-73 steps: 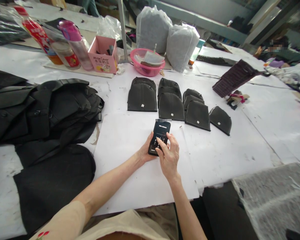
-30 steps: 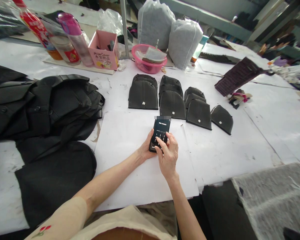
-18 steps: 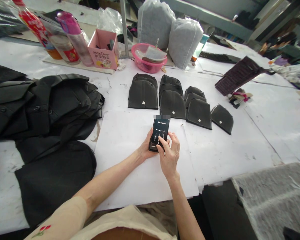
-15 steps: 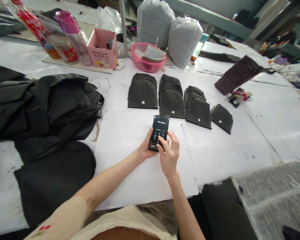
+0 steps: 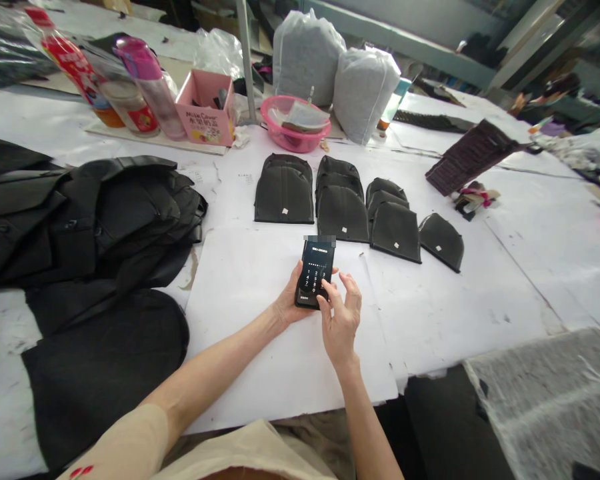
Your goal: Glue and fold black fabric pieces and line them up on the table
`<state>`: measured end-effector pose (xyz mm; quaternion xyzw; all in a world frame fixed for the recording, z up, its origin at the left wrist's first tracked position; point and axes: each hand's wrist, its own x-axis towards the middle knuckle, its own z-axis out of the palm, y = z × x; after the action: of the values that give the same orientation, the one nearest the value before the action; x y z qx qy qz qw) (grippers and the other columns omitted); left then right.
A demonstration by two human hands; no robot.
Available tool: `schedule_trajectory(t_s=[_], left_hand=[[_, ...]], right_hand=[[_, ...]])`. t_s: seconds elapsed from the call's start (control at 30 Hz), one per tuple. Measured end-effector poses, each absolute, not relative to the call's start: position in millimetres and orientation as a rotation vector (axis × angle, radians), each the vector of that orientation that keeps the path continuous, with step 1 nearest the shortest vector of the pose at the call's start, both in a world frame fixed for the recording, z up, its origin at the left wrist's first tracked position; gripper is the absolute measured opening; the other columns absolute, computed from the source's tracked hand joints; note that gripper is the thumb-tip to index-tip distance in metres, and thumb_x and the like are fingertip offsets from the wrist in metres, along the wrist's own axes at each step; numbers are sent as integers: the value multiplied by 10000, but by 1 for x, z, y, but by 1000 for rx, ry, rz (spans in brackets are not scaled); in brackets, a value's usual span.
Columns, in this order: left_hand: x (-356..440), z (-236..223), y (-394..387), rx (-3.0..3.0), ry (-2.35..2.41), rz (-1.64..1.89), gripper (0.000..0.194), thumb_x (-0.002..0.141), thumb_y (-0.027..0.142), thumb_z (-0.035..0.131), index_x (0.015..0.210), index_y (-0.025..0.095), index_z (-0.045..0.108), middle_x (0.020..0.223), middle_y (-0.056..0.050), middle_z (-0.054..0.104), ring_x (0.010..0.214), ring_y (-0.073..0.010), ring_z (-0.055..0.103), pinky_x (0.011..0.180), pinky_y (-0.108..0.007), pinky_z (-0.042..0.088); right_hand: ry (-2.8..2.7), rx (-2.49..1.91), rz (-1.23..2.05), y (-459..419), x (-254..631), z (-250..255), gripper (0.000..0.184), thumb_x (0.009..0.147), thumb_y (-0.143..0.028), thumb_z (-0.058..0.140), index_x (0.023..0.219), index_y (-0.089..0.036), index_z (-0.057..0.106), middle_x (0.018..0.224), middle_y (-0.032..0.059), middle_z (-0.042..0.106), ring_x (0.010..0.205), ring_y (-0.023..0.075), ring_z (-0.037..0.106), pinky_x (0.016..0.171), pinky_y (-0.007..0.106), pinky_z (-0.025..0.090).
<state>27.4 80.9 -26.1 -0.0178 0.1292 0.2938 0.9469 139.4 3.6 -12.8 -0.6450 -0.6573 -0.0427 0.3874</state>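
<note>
A black smartphone (image 5: 313,267) lies in my left hand (image 5: 290,300), whose fingers wrap round it from behind. Its lit screen shows a number keypad with a row of dots above. My right hand (image 5: 343,317) is at the phone's right side, fingers apart and bent, with a fingertip on or just over the keypad. Beyond the phone, several black rounded fabric pieces (image 5: 343,213) with small white tags lie in overlapping groups on the white table (image 5: 260,373).
Black garments (image 5: 125,200) are heaped at left. At the back stand a pink box (image 5: 207,120), bottles (image 5: 150,87), a pink basin (image 5: 295,137) and two grey wrapped bundles (image 5: 365,93). A dark ridged stand (image 5: 473,157) is at right. A person (image 5: 555,93) sits far right.
My right index fingertip has shifted from the middle of the keypad toward its right side. More dots are filled on the screen. The view has tilted slightly.
</note>
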Motion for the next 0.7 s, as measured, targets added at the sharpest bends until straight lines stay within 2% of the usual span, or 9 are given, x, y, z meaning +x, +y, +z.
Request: schedule_trajectory(t_s=[0.2,0.4,0.6,0.7], left_hand=[[29,-27,80,-75,226,598,775,976,683,374,1391,57,564,1053,-186,718,879,-238,709,843,-345,548],[30,-25,80,-118,231,610,737,986,654,391,1376,56,575,1076,-173,714,828,-201,703,893,-336,543],[30,-30,80,-93,223,593,745,952,671,462,1368,66,585,1105,-190,709,999,-266,702,934,-373,536],[30,-29,80,-98,223,590,744,961,669,442,1372,65,583,1114,-191,708,1015,-267,702,929,-367,540]], right_hand=[[-1688,-1586,-76,0,131,-12,265,976,-284,598,1227,-242,671,1441,137,519,1412,306,446,1112,548,460],[-1678,-1568,-43,-1,124,-13,268,981,-282,586,1231,-258,679,1445,129,507,1400,307,454,1098,550,474],[-1676,-1559,-42,1,123,-13,268,986,-290,574,1229,-270,686,1445,121,507,1392,305,459,1091,546,485],[-1685,-1565,-29,1,122,-12,267,989,-296,571,1230,-270,683,1442,124,501,1402,306,443,1096,548,476]])
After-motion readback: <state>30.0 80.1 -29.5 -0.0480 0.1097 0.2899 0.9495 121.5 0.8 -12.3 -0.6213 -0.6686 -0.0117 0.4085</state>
